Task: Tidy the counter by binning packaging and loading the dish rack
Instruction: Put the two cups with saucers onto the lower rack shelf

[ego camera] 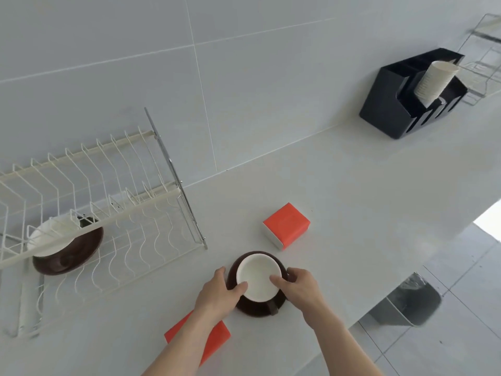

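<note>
Two orange boxes are lying on the counter point(352, 199). One box point(287, 225) is sitting just beyond the brown plate point(254, 308), with a white end facing the person and its long axis running toward the wall. The other box point(214, 340) is lying nearer the person than the plate, partly hidden under the left forearm.

Two brown plates and two white bowls are showing. One bowl point(257, 276) is resting upright, mouth up, on the brown plate at the counter's front. A second white bowl point(51, 234) and a second brown plate point(73, 253) are leaning in the rack point(108, 191), left of the front plate.

The left hand point(217, 291) is half curled, its thumb pressing the bowl's left rim and its fingers cupping the plate's edge. The right hand point(298, 286) is likewise half closed, its thumb lying on the bowl's right rim and its fingers wrapping the plate's right side.

One black organiser point(390, 104) with a stack of pale cups point(433, 80) is standing far right of the plate, by the wall. A dark bin point(412, 302) is standing on the floor, right of the plate.
</note>
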The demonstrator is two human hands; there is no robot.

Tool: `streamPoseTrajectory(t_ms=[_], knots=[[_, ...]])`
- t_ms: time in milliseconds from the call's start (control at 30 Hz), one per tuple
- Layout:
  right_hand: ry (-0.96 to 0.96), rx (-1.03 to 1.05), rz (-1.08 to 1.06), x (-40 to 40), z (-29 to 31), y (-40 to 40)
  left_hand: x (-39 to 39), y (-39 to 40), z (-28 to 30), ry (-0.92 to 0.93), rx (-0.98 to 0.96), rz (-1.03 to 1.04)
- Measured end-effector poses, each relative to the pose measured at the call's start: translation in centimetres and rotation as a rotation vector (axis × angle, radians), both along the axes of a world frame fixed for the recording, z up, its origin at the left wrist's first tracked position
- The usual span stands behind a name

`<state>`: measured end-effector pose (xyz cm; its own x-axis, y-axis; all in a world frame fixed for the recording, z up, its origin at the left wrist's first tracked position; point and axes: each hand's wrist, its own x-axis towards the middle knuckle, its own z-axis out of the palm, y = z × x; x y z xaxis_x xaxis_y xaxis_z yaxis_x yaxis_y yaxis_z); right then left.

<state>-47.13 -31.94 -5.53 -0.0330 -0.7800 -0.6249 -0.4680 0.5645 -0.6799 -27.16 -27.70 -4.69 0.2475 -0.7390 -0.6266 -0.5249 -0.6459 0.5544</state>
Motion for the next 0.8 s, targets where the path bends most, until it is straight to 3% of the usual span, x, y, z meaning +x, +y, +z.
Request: streamPoseTrajectory(t_ms=[400, 800], knots=[[0.016, -0.052, -0.009, 2.1, 1.2, -0.3, 1.7, 0.9, 2.0, 0.014, -0.135, 0.138], [-0.016, -0.164, 0.191, 11.2, 4.9, -0.5, 9.5, 4.1, 5.2, 0.004, -0.258, 0.341]])
